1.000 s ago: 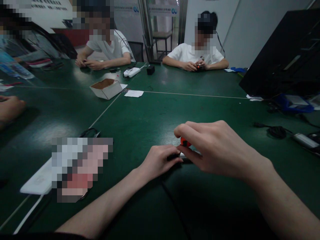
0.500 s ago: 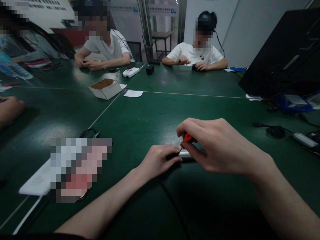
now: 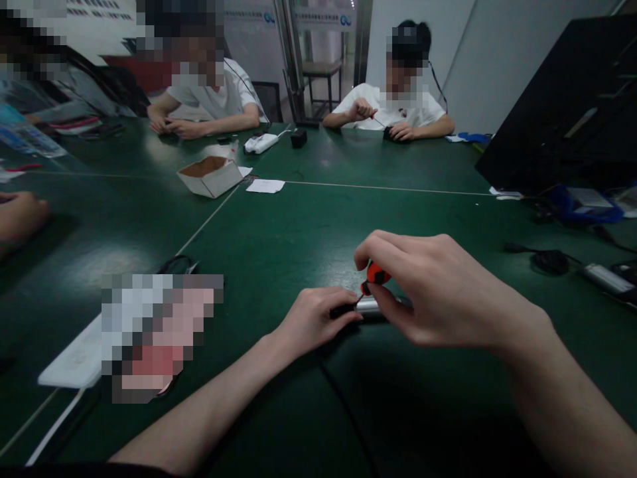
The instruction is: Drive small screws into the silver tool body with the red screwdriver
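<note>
Silver bar (image 3: 368, 306): at 3 o'clock of left hand (image 3: 316, 315), pinched there by its dark end (image 3: 342, 311); with orange screwdriver (image 3: 378, 273) pinched in right hand (image 3: 432, 292) and slanting toward 7 o'clock, probably best to brace firmly against green table (image 3: 318, 226) and press steadily along the shaft (image 3: 359, 299).

Runs wide open ahead of left hand (image 3: 318, 315) and right hand (image 3: 428, 292), over bare tabletop (image 3: 298, 245) up to paper slip (image 3: 265, 186) and open box (image 3: 226, 179). Jams tight between both, blocked by screwdriver (image 3: 378, 273) and silver cylinder (image 3: 368, 306). Hits long white block (image 3: 70, 362) out left. Opens again rightward, then meets coiled cable (image 3: 550, 261) and, farther, tall black panel (image 3: 562, 106). Crosses dark cord (image 3: 343, 401) nearer in.
</note>
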{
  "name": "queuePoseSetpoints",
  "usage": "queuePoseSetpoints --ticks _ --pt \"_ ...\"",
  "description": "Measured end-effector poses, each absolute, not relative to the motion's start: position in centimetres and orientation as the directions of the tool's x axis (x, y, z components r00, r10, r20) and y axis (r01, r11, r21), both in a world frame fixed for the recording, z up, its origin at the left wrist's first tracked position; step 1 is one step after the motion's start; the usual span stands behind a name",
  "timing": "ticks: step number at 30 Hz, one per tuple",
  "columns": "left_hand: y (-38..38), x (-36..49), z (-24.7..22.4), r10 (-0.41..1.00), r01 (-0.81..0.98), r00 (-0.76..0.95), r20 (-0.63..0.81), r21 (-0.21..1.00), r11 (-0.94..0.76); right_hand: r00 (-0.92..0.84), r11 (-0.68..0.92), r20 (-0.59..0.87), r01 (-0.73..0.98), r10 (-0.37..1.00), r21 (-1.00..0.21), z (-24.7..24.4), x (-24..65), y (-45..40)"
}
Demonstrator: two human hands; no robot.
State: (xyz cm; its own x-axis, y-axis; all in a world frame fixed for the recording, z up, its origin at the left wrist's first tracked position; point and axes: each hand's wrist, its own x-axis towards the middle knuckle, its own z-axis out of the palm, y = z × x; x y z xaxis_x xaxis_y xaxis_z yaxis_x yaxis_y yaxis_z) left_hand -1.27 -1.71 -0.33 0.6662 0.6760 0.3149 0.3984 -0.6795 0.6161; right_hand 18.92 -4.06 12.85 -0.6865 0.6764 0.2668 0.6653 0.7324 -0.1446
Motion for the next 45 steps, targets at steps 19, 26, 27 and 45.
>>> queuePoseSetpoints --ticks 19,26,27,45 --pt "-1.67 -1.28 -0.39 0.673 0.385 0.662 0.33 0.621 -0.683 -0.691 0.736 0.279 0.669 0.667 -0.103 12.86 18.73 -4.22" --pt "-1.6 -1.42 -0.83 0.669 0.413 0.67 0.322 0.587 -0.696 -0.699 0.743 0.293 0.666 0.652 -0.067 12.46 18.6 -3.98" --pt "-1.59 -1.44 -0.91 0.667 0.416 0.668 0.33 0.577 -0.703 -0.698 0.74 0.305 0.672 0.648 -0.034 12.42 18.58 -3.96" --pt "-1.77 -1.3 -0.42 0.682 0.414 0.666 0.301 0.612 -0.674 -0.687 0.734 0.289 0.672 0.666 -0.094 12.57 18.74 -4.05"
